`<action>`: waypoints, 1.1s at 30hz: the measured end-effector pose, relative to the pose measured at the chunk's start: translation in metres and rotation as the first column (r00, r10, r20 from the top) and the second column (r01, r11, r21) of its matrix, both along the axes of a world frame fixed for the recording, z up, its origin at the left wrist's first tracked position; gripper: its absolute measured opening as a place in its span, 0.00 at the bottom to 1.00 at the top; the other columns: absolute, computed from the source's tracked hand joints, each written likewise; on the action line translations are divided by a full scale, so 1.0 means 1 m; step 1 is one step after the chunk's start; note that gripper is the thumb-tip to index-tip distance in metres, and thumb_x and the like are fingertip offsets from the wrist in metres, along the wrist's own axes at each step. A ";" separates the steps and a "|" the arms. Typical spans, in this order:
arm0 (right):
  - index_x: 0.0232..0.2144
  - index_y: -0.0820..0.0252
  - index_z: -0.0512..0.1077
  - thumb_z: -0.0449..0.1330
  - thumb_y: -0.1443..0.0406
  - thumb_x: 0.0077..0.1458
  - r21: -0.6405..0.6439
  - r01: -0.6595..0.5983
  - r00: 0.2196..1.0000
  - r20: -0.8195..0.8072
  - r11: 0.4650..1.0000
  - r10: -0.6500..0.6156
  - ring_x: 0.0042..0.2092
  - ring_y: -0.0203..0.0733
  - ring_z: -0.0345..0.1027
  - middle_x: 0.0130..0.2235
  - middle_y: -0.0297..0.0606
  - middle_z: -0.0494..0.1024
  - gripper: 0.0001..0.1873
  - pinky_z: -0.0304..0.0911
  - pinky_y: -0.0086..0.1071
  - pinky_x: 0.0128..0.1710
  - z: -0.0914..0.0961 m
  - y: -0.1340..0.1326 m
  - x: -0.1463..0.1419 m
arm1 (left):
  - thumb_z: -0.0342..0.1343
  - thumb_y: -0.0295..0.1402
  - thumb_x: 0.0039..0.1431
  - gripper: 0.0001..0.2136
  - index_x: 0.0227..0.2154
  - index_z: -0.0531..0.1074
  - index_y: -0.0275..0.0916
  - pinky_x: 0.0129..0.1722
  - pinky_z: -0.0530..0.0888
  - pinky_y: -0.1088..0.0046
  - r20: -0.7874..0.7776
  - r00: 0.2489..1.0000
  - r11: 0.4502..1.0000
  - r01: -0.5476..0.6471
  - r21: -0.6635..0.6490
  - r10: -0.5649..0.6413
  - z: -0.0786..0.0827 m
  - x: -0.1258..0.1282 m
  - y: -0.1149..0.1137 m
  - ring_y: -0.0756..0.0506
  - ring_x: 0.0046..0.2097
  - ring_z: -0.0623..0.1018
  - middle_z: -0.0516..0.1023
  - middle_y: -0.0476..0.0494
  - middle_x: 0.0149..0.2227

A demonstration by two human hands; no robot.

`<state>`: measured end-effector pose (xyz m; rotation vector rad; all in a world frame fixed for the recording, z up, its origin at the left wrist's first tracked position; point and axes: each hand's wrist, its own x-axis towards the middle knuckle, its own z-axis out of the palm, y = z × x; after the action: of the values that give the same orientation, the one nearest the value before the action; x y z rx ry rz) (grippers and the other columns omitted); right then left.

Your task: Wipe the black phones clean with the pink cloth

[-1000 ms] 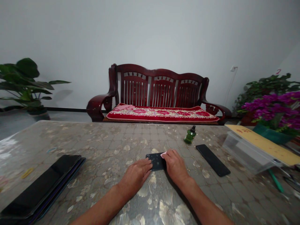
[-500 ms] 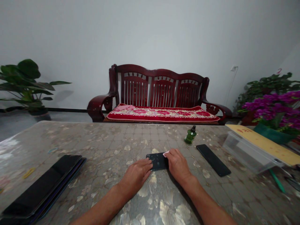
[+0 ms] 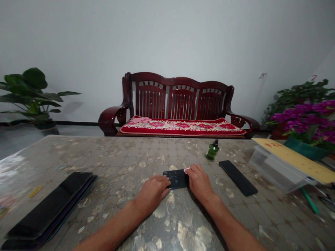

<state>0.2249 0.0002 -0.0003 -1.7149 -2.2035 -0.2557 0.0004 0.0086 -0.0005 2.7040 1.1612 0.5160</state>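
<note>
A dark smartphone [image 3: 176, 179] lies flat on the table, with whitish spots or drops on its face. My left hand [image 3: 155, 188] grips its left end, fingertips over the edge and thumb at the near side. At the opposite end, my right hand [image 3: 199, 181] is closed on a small pink cloth [image 3: 186, 170], pressing it against the phone; most of the cloth is hidden under my fingers. A second black phone [image 3: 238, 177] rests to the right of that hand. Behind it stands a small green spray bottle [image 3: 212, 150] with a black top.
Several dark phones or screens form a stack [image 3: 49, 205] at the left, near a yellow band [image 3: 35, 191]. On the right are a clear plastic box [image 3: 277, 170] under a yellow board [image 3: 295, 160], a green-handled tool [image 3: 310, 200] and purple flowers [image 3: 306, 118]. Beyond the table stands a wooden bench [image 3: 180, 82].
My right hand, with the pink cloth, has shifted slightly to the right and away from me along the phone. My left hand stays at the phone's left end.
</note>
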 end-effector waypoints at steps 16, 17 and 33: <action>0.42 0.58 0.79 0.55 0.73 0.63 -0.079 0.029 1.000 -0.005 0.996 -0.029 0.47 0.48 0.65 0.41 0.42 0.77 0.14 0.61 0.35 0.46 0.005 0.012 -0.006 | 0.67 0.36 0.48 0.14 0.37 0.75 0.41 0.41 0.69 0.71 -0.163 0.987 0.972 -0.036 -0.232 -0.003 0.033 0.012 0.035 0.41 0.43 0.78 0.80 0.47 0.40; 0.42 0.58 0.79 0.55 0.73 0.63 -0.082 -0.001 1.000 -0.015 0.997 0.000 0.46 0.47 0.66 0.41 0.42 0.77 0.14 0.61 0.35 0.46 0.005 0.010 -0.009 | 0.67 0.37 0.48 0.14 0.38 0.74 0.41 0.42 0.68 0.70 -0.171 0.985 0.974 -0.028 -0.223 -0.011 0.033 0.012 0.034 0.41 0.43 0.78 0.80 0.47 0.40; 0.41 0.58 0.79 0.53 0.75 0.63 0.037 -0.154 0.969 -0.191 0.987 0.158 0.43 0.45 0.67 0.37 0.41 0.76 0.16 0.64 0.34 0.44 0.001 0.011 -0.004 | 0.60 0.41 0.58 0.16 0.42 0.73 0.34 0.46 0.70 0.55 -0.285 0.875 0.915 -0.403 0.016 0.390 0.028 0.025 -0.030 0.32 0.45 0.76 0.77 0.33 0.41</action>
<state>0.2212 0.0113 0.0009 -1.4772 -2.1681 -0.0706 0.0258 -0.0218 0.0271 2.5606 1.8016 0.1414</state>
